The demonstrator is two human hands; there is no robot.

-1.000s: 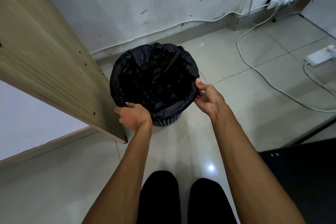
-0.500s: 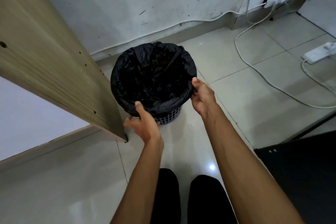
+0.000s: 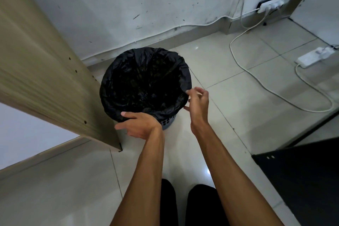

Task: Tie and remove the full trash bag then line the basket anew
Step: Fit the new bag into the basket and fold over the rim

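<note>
A black trash bag [image 3: 146, 82] lines a small perforated basket [image 3: 169, 121] that stands on the tiled floor near the wall. The bag's mouth is open and folded over the basket's rim. My left hand [image 3: 137, 124] is at the near rim, with its thumb laid over the bag's folded edge and its fingers below on the outside, pinching that edge. My right hand [image 3: 199, 103] hovers just beside the right rim with loosely spread fingers, and its fingertips are close to the bag's edge without holding it.
A slanted wooden panel [image 3: 45, 79] stands close on the basket's left. On the floor to the right lie a white power strip [image 3: 311, 58] and its cable [image 3: 275, 93]. A black piece of furniture [image 3: 302, 180] fills the lower right. My legs [image 3: 183, 203] are below.
My right hand has let go of the bag's right rim and opened. My left hand turned and moved left along the near rim, its thumb now over the bag's edge.
</note>
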